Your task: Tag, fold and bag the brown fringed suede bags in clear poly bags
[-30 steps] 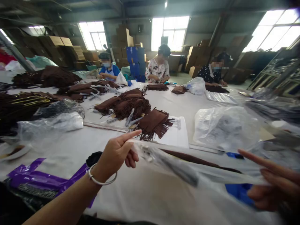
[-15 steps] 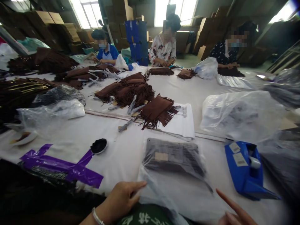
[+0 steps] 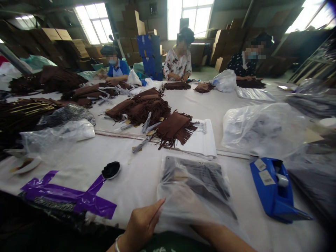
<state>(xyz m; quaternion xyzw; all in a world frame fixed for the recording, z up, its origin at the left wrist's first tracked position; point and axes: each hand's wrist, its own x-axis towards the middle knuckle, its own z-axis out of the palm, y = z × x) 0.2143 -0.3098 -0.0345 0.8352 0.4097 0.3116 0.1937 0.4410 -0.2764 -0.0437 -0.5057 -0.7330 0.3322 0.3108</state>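
Observation:
A clear plastic bag [image 3: 168, 196] lies on the white table in front of me, with a flat dark item [image 3: 207, 175] inside. A small tan label [image 3: 181, 176] shows on the item through the film. My left hand [image 3: 143, 220] pinches the bag's left edge near its mouth. Through the mouth, my right hand [image 3: 189, 201] reaches inside toward the dark item. The film blurs its fingers, so I cannot tell whether they grip anything.
A blue tape dispenser [image 3: 273, 189] stands at the right, near a bulging clear bag [image 3: 262, 129]. Brown fringed pieces [image 3: 174, 127] lie beyond my bag. Purple tape [image 3: 70, 194] and a small round lid with black contents [image 3: 111, 170] are at the left. Several people work across the table.
My right hand has moved left from beside the bag and into its mouth. My left hand has closed on the bag's edge, and the front film is lifted.

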